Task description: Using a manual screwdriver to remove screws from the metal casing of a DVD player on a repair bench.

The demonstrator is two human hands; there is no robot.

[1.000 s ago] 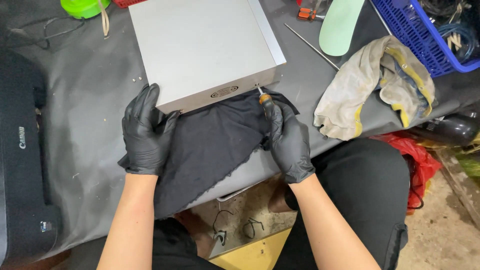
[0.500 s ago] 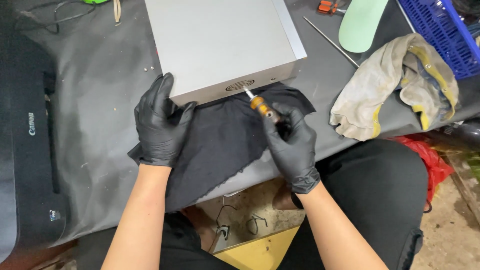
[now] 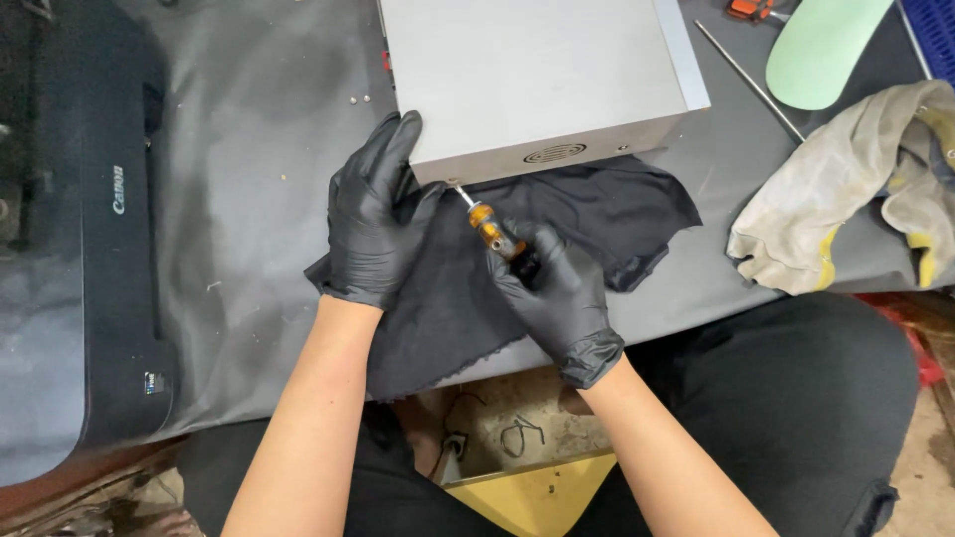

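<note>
Compared with one second ago, the right hand [image 3: 557, 298] has moved along the front edge of the silver metal box [image 3: 537, 80], from its right corner toward its left corner, and the small screwdriver [image 3: 487, 224] with the amber handle has gone with it. Now the metal tip of the screwdriver touches the front face of the box near the lower left corner, so the work seems to have passed from one fixing point on that face to another one. The right hand is closed around the dark rear part of the handle, with the fingers wrapped on it, and the tool points up and to the left, away from the person. The left hand [image 3: 373, 224] has changed only a little: it lies flat with the fingers spread, and the fingertips press against the left corner of the box, just beside the tip of the screwdriver; it clamps nothing. Both hands wear black gloves. The box stands on the grey desk [image 3: 249, 199], and its front edge rests over a black cloth [image 3: 448, 308] that is spread under both hands. A dirty pale rag [image 3: 846, 199] lies well apart to the right, a thin metal rod [image 3: 746, 80] is behind it, and a black printer [image 3: 109, 249] stands at the left side.
</note>
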